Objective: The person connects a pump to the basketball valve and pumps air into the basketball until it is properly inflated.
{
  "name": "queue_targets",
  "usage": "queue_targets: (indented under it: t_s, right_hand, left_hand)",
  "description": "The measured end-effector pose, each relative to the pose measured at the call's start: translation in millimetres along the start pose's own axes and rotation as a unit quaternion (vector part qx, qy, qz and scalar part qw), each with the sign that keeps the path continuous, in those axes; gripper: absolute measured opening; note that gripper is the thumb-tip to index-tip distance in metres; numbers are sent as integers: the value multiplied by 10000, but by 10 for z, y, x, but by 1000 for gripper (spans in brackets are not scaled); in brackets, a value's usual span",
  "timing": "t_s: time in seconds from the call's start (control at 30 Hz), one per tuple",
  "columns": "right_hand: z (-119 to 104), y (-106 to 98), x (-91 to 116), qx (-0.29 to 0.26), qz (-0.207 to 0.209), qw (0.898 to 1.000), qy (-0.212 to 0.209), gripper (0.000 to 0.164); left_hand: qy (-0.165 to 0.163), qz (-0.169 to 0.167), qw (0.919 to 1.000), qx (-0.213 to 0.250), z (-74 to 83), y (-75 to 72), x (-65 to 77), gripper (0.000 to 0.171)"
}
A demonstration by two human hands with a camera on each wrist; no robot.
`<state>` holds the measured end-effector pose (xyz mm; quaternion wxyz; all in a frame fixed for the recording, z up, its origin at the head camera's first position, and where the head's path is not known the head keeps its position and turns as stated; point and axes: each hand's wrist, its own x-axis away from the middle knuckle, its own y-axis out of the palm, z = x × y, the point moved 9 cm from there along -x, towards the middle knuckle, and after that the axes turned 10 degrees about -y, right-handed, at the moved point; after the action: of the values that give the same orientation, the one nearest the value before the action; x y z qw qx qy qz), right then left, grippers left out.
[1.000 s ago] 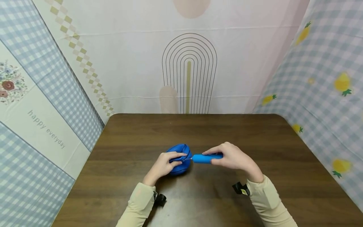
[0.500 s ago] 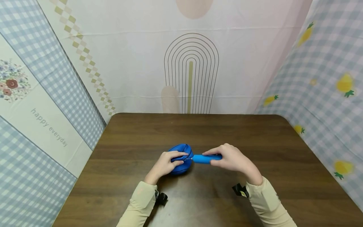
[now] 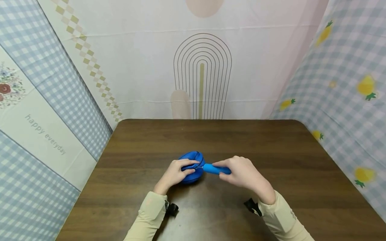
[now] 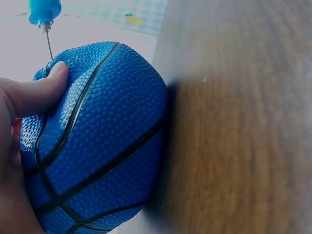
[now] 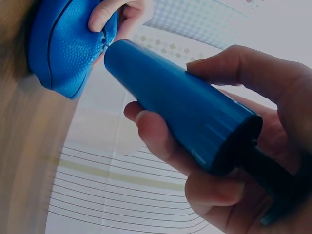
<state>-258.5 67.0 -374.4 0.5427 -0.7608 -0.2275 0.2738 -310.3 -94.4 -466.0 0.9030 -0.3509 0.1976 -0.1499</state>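
A soft, dented blue basketball (image 3: pixel 191 178) with black seams rests on the table. My left hand (image 3: pixel 174 172) pinches a fold of it, the thumb lying across the top in the left wrist view. My right hand (image 3: pixel 241 171) grips a blue hand pump (image 5: pixel 180 100) around its barrel, thumb on one side and fingers on the other. From the pump's tip a thin metal needle (image 4: pixel 49 45) runs to the basketball just beside the left thumb. The pump's black rod (image 5: pixel 268 170) sticks out of the barrel's rear end toward the right palm.
The brown wooden table (image 3: pixel 144 140) has rounded far corners. A pale patterned cloth (image 3: pixel 144 67) hangs behind it, and checked cloths hang at both sides. Black wrist cameras (image 3: pixel 172 210) are strapped on both sleeves.
My right hand has shifted slightly left and down, bringing the pump's barrel closer to the basketball and tilting its rear end. My left hand keeps its hold on the ball.
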Motion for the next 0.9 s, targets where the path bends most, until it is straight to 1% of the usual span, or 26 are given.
queue_targets:
  t_s: [0.07,0.13,0.23,0.3,0.47,0.67,0.8,0.9]
  right_hand:
    - [-20,-8,-8,79,69,9999,1,30]
    - [-62,-23,-23,274,165,9995,-7,30]
    - [-145,-46,-53,637,296,9975,-76,29]
    - [-183,-53,-78,828,305,9960,-133,26]
    - [-232,-60,-152,1062,264,9934,-345,17]
    - [-280,-78,-231,1225,308,9908,-481,8]
    - [-274,-88,-270,1241,309,9904,-519,6]
    - [-264,-85,-295,1206,255,9909,-540,6]
  left_hand:
    - [-2,25,10000,-21,-8,1,-3,28]
    - [22,51,10000,-73,-7,1,-2,28]
    - [205,116,9996,-181,27,9,16,28]
    - [391,195,9986,-297,68,11,36,27]
    - [729,463,9945,-600,172,12,66,24]
    - [854,593,9912,-815,254,29,57,22]
    - [815,668,9910,-828,265,18,39,21]
    - [760,628,9921,-779,264,18,24,21]
